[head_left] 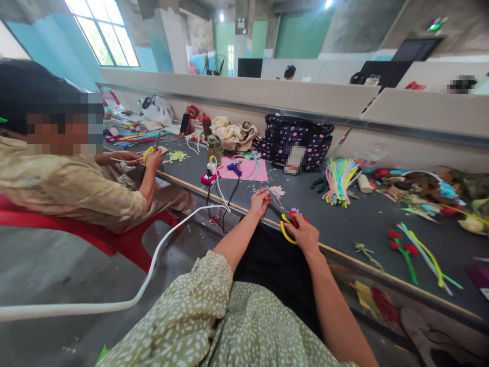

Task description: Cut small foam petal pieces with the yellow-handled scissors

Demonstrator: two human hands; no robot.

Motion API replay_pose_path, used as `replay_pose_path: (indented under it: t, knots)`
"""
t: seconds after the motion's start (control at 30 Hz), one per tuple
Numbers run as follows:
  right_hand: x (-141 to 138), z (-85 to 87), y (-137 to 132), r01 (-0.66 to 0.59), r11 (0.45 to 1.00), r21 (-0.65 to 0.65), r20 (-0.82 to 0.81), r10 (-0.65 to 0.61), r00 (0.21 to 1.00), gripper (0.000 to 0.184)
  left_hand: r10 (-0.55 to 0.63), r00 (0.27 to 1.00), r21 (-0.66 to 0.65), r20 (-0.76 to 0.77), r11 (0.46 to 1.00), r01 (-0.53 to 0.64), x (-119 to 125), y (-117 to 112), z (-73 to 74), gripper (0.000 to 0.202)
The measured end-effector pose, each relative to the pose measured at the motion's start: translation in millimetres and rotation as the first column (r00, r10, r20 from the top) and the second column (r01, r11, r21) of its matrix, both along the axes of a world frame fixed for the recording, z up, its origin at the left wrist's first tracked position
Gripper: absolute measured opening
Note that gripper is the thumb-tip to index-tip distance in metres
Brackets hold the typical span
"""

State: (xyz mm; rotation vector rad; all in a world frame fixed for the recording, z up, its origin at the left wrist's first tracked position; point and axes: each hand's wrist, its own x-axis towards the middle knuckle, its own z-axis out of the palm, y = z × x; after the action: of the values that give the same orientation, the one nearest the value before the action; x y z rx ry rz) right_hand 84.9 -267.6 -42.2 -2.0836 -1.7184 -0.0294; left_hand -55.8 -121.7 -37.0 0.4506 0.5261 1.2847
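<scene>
My right hand grips a pair of scissors with yellow and red handles, just over the table's front edge. Its blades point up and left toward my left hand. The fingers of my left hand are pinched together close to the blade tips; whatever they hold is too small to make out. Pale clippings lie on the dark table just beyond the blades. A blue glue gun rests on a pink sheet beyond my left hand.
A bundle of pastel pipe cleaners stands right of a dark patterned bag. Red-and-green pipe-cleaner pieces lie at right. A white cable crosses on the left to a pink power strip. A co-worker sits at left, holding yellow-handled scissors.
</scene>
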Motion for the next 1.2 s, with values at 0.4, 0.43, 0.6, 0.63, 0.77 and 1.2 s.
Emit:
replay_pose_path:
  t: [0.4,0.43,0.6,0.63,0.77,1.2]
  knots:
    - [-11,25.4,-2,0.109,0.985,-0.133,-0.009,-0.111,0.994,0.062,-0.027,0.999,0.044,0.021,0.999,0.026,-2,-3,1.7,0.025]
    - [-12,28.2,-1,0.103,0.986,-0.132,-0.006,-0.104,0.995,0.062,-0.035,0.999,0.051,0.03,0.998,0.034,-3,-3,1.4,0.025]
    - [-16,36.8,4,0.029,0.995,-0.1,0.066,-0.023,0.998,0.056,-0.06,0.997,0.054,0.055,0.997,0.057,-4,-4,1.8,0.023]
    - [-18,37.6,5,0.023,0.994,-0.103,0.084,-0.015,0.996,0.055,-0.061,0.996,0.055,0.063,0.997,0.058,-5,-4,2.0,0.023]
    - [-23,39.2,10,0.045,0.994,-0.097,0.136,-0.032,0.99,0.05,-0.05,0.996,0.045,0.073,0.998,0.047,-6,-4,2.7,0.026]
    - [-9,52.1,11,-0.039,0.999,0.032,0.394,0.023,0.919,0.049,-0.158,0.984,0.118,-0.085,0.979,0.168,-4,-8,4.8,0.049]
